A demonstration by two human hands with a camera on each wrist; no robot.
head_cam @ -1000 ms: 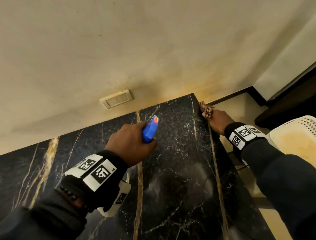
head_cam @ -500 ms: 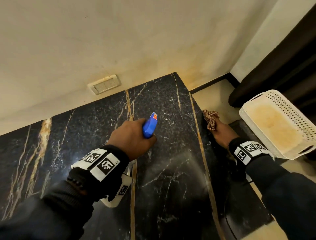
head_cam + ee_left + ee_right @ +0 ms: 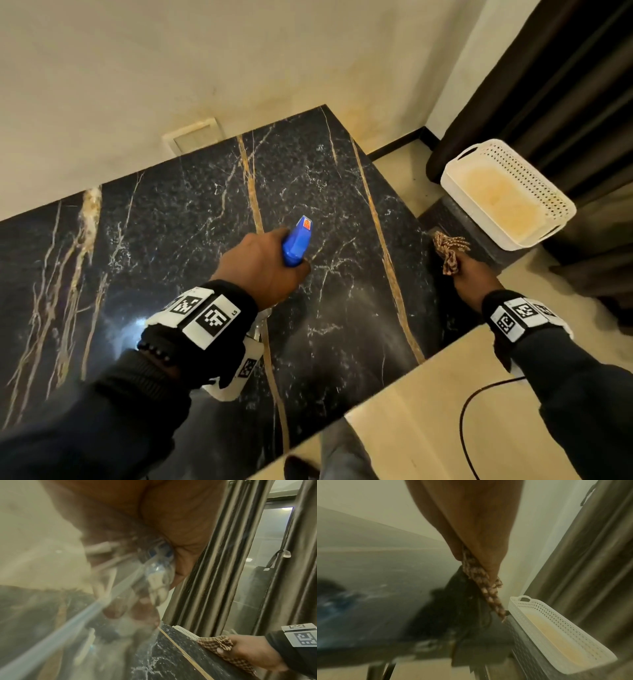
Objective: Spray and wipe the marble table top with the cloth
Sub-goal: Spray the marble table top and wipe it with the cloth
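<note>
Black marble surface (image 3: 191, 219) with gold veins stands against a cream wall. Left hand (image 3: 263, 270) grips a blue-topped spray bottle (image 3: 297, 241) above it; right hand (image 3: 474, 277) pinches a bunched brown cloth (image 3: 449, 251) at the right edge.

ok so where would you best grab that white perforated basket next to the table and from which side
Probably by the cut-out handle slots in the short end walls of the white perforated basket, one hand at each end, coming from above. It sits level and open-topped on a dark stand, the long walls are plain mesh, and the far handle shows a clear opening for fingers.
</note>
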